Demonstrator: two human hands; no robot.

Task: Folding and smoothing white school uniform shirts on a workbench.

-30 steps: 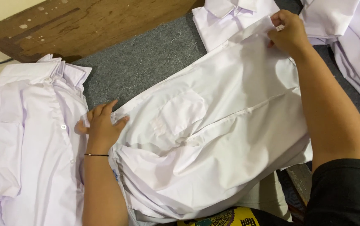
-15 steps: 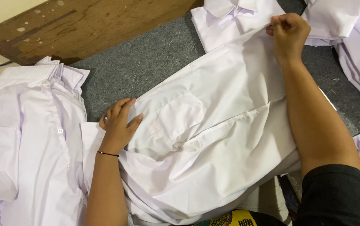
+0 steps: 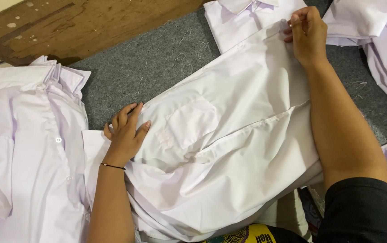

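The white shirt [image 3: 229, 148] lay spread slantwise over a grey felt pad [image 3: 157, 67], its far end near the top of the view and its bunched lower part at the near edge. No box, bin or basket showed anywhere; the cloth lay loose in heaps. The pad was flecked with bits of thread and sat against a worn wooden board [image 3: 81, 22] spotted with pale paint. A pile of shirts [image 3: 27, 148] with stacked collars lay to the left, touching the white shirt's edge. A folded shirt [image 3: 243, 18] rested at the top, and more white cloth [image 3: 382, 40] lay along the right side.

The white shirt was creased, with a chest pocket facing up and a seam running across its middle. The left hand [image 3: 125, 135] lay flat on it beside the pocket, fingers apart, gripping nothing. The right hand [image 3: 308, 33] had its fingers pinched together on the shirt's far edge.
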